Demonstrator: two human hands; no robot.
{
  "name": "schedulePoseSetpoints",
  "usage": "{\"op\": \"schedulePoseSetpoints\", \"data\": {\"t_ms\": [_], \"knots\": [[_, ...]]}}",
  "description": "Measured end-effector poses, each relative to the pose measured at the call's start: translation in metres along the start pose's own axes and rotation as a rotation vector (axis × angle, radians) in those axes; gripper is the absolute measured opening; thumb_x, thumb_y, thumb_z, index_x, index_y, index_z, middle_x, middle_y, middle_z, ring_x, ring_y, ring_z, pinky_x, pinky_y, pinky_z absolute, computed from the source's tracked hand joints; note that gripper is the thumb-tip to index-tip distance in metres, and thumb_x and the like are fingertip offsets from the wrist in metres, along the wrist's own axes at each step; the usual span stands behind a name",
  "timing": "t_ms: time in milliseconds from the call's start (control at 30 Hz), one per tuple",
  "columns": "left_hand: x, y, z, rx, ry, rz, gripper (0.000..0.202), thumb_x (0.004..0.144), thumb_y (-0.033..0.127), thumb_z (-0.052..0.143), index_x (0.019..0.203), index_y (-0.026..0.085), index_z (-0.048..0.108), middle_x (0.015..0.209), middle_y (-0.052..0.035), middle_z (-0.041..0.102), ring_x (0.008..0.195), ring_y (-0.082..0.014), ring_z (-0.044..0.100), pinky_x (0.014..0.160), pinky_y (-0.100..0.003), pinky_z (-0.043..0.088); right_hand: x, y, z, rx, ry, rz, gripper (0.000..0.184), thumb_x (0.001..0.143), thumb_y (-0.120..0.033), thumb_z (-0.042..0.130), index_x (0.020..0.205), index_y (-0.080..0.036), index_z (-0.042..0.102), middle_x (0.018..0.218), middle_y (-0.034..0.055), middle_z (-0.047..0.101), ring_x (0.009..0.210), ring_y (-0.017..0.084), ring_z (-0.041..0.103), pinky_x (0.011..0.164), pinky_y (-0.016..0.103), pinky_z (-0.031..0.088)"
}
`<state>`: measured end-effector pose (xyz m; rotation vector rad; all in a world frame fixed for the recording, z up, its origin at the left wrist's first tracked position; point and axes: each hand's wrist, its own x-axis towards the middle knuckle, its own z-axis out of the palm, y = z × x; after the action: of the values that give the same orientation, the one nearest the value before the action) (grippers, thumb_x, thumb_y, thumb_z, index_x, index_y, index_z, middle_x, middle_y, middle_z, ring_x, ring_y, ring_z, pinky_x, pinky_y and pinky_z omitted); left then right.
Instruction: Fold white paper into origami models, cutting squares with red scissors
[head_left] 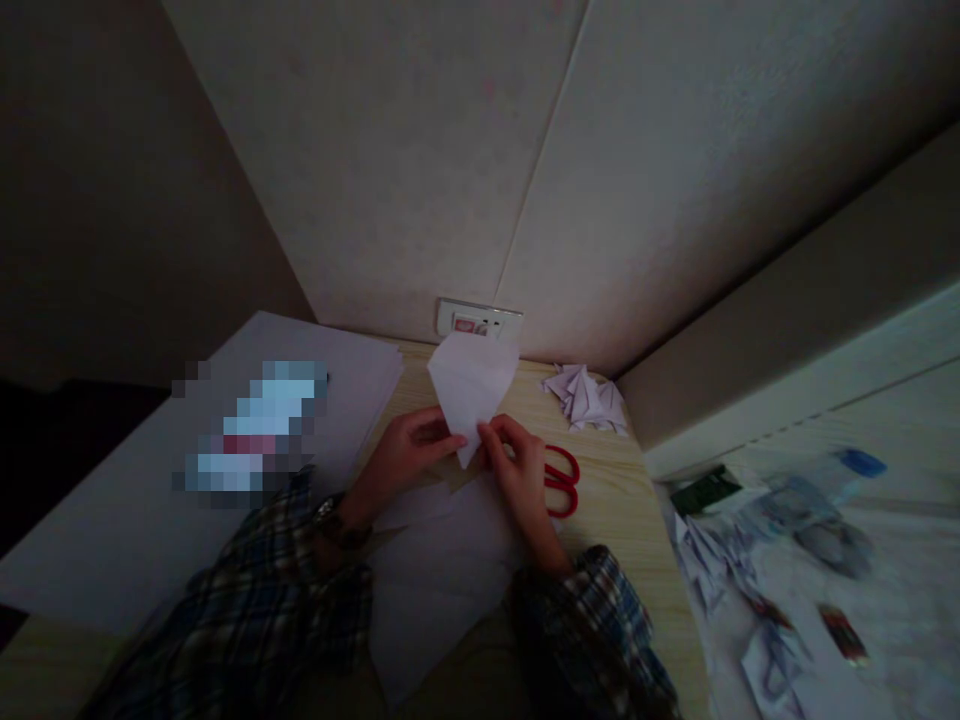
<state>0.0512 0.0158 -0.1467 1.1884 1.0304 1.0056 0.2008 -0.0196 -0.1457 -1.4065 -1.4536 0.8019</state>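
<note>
Between both hands a piece of folded white paper (477, 385) is held up, wide at the top and narrowing to a point at the bottom. My left hand (412, 445) pinches its lower left edge between thumb and fingers. On the lower right edge, my right hand (517, 465) is closed with thumb and forefinger near the tip. Below the hands lie creased white paper pieces (442, 590) on the wooden table. Red-handled scissors (562, 480) lie just right of my right hand, their blades hidden behind it.
A stack of large white sheets (352, 370) covers the table's left side, with a blurred-out bright object (270, 420) on it. Folded paper shapes (585, 397) sit at the back right corner. A socket (480, 318) is on the wall. Beyond the right edge are a plastic bottle (810, 500) and more folded paper (712, 560).
</note>
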Motion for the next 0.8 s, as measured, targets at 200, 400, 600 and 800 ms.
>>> {"op": "schedulePoseSetpoints", "data": {"t_ms": [200, 400, 600, 800], "knots": [[0.001, -0.001, -0.001, 0.019, 0.125, 0.058, 0.025, 0.058, 0.026, 0.078, 0.077, 0.020, 0.062, 0.068, 0.0005, 0.070, 0.066, -0.0181, 0.069, 0.067, -0.030, 0.057, 0.005, 0.005, -0.005, -0.105, -0.015, 0.006, 0.026, 0.091, -0.034, 0.047, 0.072, -0.021, 0.058, 0.057, -0.0024, 0.059, 0.055, 0.015, 0.057, 0.055, 0.024, 0.043], [0.001, 0.004, -0.006, 0.033, 0.299, 0.180, 0.040, 0.057, 0.027, 0.078, 0.084, 0.023, 0.050, 0.075, 0.0051, 0.062, 0.061, -0.0130, 0.063, 0.064, -0.027, 0.055, -0.003, 0.015, -0.050, -0.336, 0.014, 0.020, 0.015, 0.086, -0.023, 0.051, 0.078, -0.019, 0.063, 0.079, 0.0063, 0.067, 0.075, 0.022, 0.062, 0.072, 0.033, 0.047], [-0.007, 0.031, -0.008, 0.086, 0.300, 0.323, 0.016, 0.068, 0.026, 0.071, 0.082, 0.020, 0.070, 0.086, -0.0016, 0.064, 0.072, -0.0156, 0.061, 0.072, -0.028, 0.054, -0.040, 0.029, -0.089, -0.618, -0.101, 0.019, 0.026, 0.077, -0.013, 0.057, 0.098, -0.021, 0.069, 0.099, 0.0099, 0.069, 0.091, 0.026, 0.064, 0.084, 0.039, 0.049], [-0.019, 0.079, 0.002, 0.054, 0.325, 0.527, 0.013, 0.075, 0.020, 0.071, 0.087, 0.024, 0.075, 0.095, -0.0015, 0.067, 0.085, -0.0174, 0.064, 0.072, -0.024, 0.058, -0.038, 0.035, -0.089, -0.854, -0.204, -0.057, 0.024, 0.079, -0.011, 0.059, 0.099, -0.021, 0.070, 0.099, 0.0102, 0.070, 0.091, 0.026, 0.066, 0.082, 0.037, 0.051]]}}
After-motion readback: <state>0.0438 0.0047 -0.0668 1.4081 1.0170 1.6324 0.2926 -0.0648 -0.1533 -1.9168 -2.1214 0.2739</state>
